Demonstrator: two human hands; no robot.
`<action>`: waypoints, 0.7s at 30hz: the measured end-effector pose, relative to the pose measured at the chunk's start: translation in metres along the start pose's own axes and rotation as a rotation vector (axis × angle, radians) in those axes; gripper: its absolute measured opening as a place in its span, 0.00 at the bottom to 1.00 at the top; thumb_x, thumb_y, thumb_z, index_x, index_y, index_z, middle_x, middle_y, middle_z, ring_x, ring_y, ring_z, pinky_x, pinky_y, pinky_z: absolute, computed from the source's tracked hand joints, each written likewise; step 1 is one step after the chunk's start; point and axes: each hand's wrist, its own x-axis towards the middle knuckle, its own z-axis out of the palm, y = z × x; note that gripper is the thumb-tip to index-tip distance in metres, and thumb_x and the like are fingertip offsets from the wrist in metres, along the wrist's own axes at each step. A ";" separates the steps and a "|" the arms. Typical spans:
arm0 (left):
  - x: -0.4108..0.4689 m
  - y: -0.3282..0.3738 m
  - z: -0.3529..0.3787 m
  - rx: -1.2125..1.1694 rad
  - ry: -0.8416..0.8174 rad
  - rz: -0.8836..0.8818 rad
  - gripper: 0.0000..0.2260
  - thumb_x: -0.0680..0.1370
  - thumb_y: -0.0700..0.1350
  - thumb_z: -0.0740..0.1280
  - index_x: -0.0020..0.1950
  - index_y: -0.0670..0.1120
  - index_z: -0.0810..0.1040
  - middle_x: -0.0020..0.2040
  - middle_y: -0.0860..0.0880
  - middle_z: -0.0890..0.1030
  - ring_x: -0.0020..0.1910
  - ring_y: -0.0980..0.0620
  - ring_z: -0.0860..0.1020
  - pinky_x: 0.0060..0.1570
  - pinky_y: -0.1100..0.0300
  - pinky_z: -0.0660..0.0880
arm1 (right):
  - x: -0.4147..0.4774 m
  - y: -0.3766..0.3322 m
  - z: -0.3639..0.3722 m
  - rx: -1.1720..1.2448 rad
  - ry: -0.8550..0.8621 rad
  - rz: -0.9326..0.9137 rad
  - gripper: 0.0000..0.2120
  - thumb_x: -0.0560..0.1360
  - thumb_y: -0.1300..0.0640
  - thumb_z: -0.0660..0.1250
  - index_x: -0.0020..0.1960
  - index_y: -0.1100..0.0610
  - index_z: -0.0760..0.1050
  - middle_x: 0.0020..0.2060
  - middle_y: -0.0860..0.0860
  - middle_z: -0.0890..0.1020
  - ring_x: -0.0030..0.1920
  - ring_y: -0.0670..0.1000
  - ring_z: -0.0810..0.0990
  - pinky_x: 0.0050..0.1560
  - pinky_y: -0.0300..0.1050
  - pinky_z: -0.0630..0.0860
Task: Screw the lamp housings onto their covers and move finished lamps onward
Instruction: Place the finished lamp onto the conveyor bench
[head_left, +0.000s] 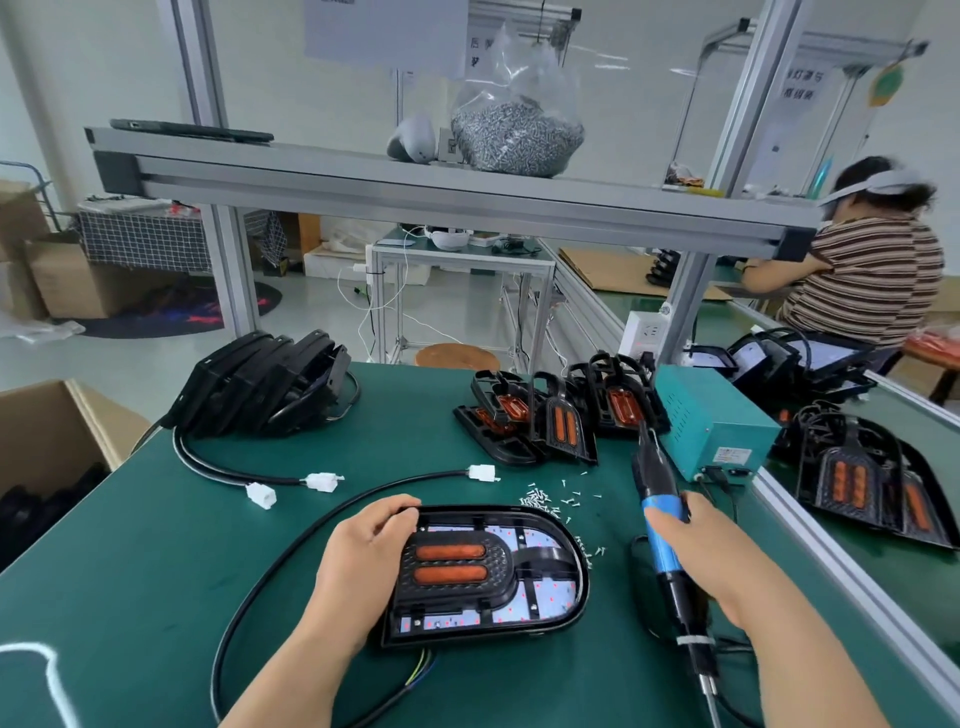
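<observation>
Two hands: the left hand (363, 561) grips the lamp's left end, fingers curled over the rim; the right hand (711, 561) is wrapped round a blue screwdriver (662, 530), whose tip is off the lamp.
Lamp (488, 577): lies flat on the green table (156, 545) just in front of the person, open side up.
Handling: probably a light, stiff plastic shell; the exposed white board looks fragile.
Hold: the black outer rim seems safest; downward pressure should stop it sliding.
Cable (280, 556): trails from the near edge and loops left; it may drag when the lamp is lifted.
Screws (540, 500): loose, just beyond the lamp, easily scattered.
</observation>
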 end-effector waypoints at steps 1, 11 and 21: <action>0.000 0.000 0.000 0.001 0.000 0.004 0.09 0.78 0.50 0.66 0.46 0.65 0.82 0.42 0.60 0.84 0.45 0.54 0.83 0.54 0.51 0.79 | 0.001 0.004 0.002 -0.043 0.020 0.008 0.09 0.81 0.47 0.63 0.56 0.51 0.70 0.52 0.51 0.78 0.48 0.50 0.76 0.50 0.49 0.71; 0.000 0.000 -0.002 -0.007 -0.009 0.015 0.08 0.74 0.55 0.64 0.47 0.65 0.82 0.41 0.58 0.84 0.41 0.51 0.81 0.50 0.52 0.78 | 0.001 0.014 0.007 -0.398 0.119 0.111 0.36 0.73 0.38 0.71 0.75 0.53 0.66 0.62 0.52 0.74 0.60 0.54 0.73 0.51 0.48 0.71; -0.001 0.001 -0.001 -0.164 0.132 -0.057 0.09 0.78 0.48 0.64 0.45 0.60 0.82 0.42 0.60 0.83 0.49 0.52 0.81 0.55 0.51 0.76 | -0.035 -0.022 0.061 0.398 -0.195 0.069 0.42 0.67 0.24 0.58 0.51 0.63 0.79 0.36 0.57 0.86 0.32 0.50 0.83 0.33 0.42 0.79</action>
